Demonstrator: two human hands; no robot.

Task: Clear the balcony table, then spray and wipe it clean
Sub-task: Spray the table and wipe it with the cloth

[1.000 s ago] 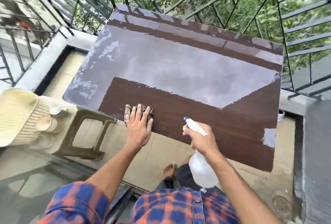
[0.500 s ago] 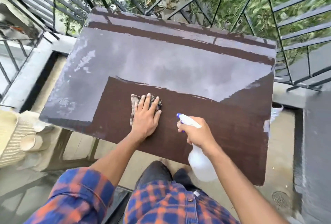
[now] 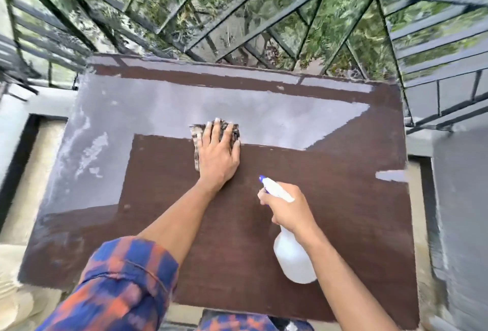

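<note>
The brown balcony table [image 3: 330, 225] fills the middle of the view, its far half glossy with reflected sky. My left hand [image 3: 217, 156] lies flat on a patterned cloth [image 3: 196, 143] and presses it onto the tabletop near the centre. My right hand [image 3: 286, 207] grips the neck of a white spray bottle [image 3: 293, 259] with a blue nozzle tip, held just above the table's near right part. Nothing else lies on the tabletop.
A dark metal railing [image 3: 237, 26] runs close behind the table and down both sides, with greenery beyond. A low grey ledge [image 3: 39, 103] borders the balcony at left, a grey wall [image 3: 462, 211] at right. Tiled floor [image 3: 26, 177] shows beside the table.
My left hand has slid the cloth away from the near edge toward the table's middle. The view has moved forward over the table. The right hand still holds the bottle.
</note>
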